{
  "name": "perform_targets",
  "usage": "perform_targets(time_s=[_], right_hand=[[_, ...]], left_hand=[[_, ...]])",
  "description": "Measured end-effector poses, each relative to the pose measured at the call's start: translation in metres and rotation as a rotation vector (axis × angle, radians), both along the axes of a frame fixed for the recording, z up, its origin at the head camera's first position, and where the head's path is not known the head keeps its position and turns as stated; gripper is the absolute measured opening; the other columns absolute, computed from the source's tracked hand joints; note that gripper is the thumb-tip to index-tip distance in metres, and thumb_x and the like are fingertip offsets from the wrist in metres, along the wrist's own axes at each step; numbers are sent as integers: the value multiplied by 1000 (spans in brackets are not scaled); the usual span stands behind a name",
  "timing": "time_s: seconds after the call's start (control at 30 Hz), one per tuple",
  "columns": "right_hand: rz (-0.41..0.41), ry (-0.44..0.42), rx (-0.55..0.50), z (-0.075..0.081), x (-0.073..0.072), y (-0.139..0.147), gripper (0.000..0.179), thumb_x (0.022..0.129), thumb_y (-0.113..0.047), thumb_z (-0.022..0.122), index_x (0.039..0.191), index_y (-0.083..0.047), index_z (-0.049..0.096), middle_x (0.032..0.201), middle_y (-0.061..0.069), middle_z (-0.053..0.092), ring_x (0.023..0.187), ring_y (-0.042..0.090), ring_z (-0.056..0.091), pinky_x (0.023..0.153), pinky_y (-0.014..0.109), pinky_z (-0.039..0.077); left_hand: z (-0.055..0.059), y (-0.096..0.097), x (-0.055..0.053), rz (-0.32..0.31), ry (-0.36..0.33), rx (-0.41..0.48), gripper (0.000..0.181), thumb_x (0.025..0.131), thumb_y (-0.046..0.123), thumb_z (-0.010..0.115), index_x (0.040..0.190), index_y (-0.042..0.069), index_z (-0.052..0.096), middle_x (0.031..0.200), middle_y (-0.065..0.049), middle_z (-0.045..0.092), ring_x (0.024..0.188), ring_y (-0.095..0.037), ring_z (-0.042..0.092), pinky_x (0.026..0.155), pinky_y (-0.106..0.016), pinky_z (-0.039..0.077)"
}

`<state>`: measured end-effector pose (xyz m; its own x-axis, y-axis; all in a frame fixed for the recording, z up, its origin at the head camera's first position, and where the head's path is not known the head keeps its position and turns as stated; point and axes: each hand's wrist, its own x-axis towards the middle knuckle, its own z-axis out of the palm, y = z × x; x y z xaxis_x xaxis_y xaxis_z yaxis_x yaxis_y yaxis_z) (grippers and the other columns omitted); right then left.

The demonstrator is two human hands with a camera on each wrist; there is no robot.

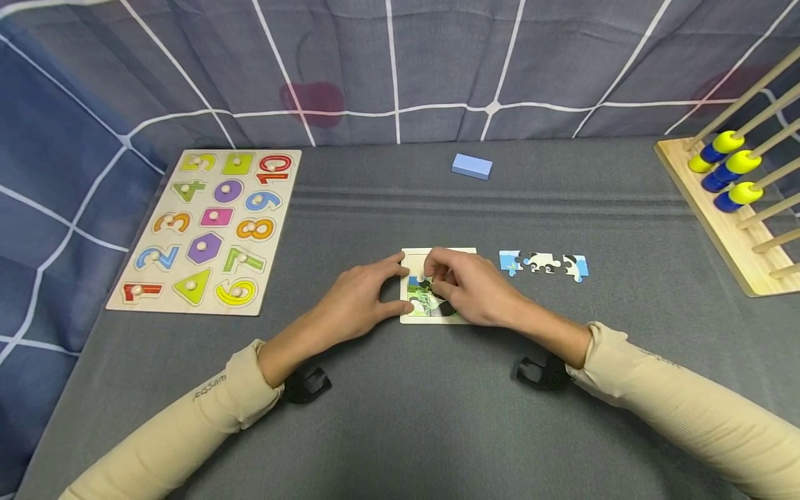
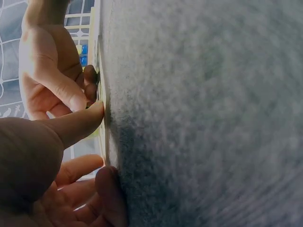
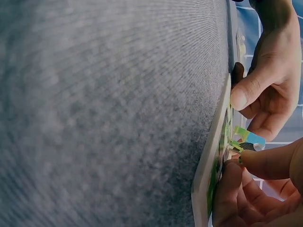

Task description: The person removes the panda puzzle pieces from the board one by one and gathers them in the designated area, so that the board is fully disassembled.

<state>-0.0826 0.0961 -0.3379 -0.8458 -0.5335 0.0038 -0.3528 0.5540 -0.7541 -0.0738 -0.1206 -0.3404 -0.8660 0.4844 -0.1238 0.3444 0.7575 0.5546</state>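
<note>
A small panda jigsaw puzzle in a pale wooden frame (image 1: pixel 437 321) lies on the grey cloth. My left hand (image 1: pixel 356 303) rests at its left side, thumb and fingers spread apart and touching the edge. Over the puzzle, my right hand (image 1: pixel 478 288) pinches a puzzle piece (image 3: pixel 254 139) between thumb and fingers. In the right wrist view this piece shows green, blue and black, tilted up from the picture. The right hand covers much of the puzzle's right half in the head view. Just right of the frame lie loose puzzle pieces (image 1: pixel 542 262) in a row.
A wooden number-and-shape peg board (image 1: pixel 215 194) lies to the left. At the back sits a blue block (image 1: pixel 471 167). An abacus-like wooden bead stand (image 1: pixel 712 208) with rods stands at the right. Behind the table hangs a dark checked curtain (image 1: pixel 437 76).
</note>
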Motion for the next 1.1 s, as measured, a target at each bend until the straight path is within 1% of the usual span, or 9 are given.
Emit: perform_targets(time_s=[0.23, 0.57, 0.67, 0.9, 1.1], right_hand=[[-3, -11, -49, -2, 0, 3, 11, 92, 2, 59, 97, -8, 63, 84, 1, 64, 75, 14, 59, 73, 38, 47], [-39, -48, -87, -2, 2, 11, 13, 91, 1, 60, 98, -7, 66, 82, 1, 62, 63, 14, 53, 67, 34, 44], [-51, -81, -103, -1, 3, 18, 14, 90, 2, 58, 99, -7, 66, 81, 1, 61, 62, 15, 51, 64, 32, 43], [-85, -153, -109, 1, 7, 45, 12, 93, 0, 59, 99, -7, 66, 80, 2, 59, 63, 14, 47, 64, 28, 40], [-112, -161, -86, 5, 14, 71, 10, 95, -2, 59, 100, -7, 66, 79, 3, 57, 64, 14, 47, 64, 28, 40]], left_hand=[[0, 0, -1, -1, -3, 15, 55, 85, 34, 79, 130, 7, 63, 150, -9, 45, 131, -30, 49, 103, -48, 40], [0, -1, 0, -14, -20, 10, 56, 84, 35, 80, 131, 9, 63, 151, -7, 43, 131, -30, 48, 103, -49, 39], [-1, -1, -1, -17, -20, 3, 58, 84, 35, 80, 132, 8, 62, 152, -6, 43, 131, -31, 48, 103, -49, 39], [-1, -3, -1, -20, -18, -7, 60, 84, 35, 80, 133, 7, 60, 153, -6, 41, 133, -30, 46, 105, -49, 37], [0, -3, 0, -35, -9, -1, 60, 84, 34, 80, 133, 6, 60, 153, -7, 41, 133, -31, 46, 104, -50, 37]])
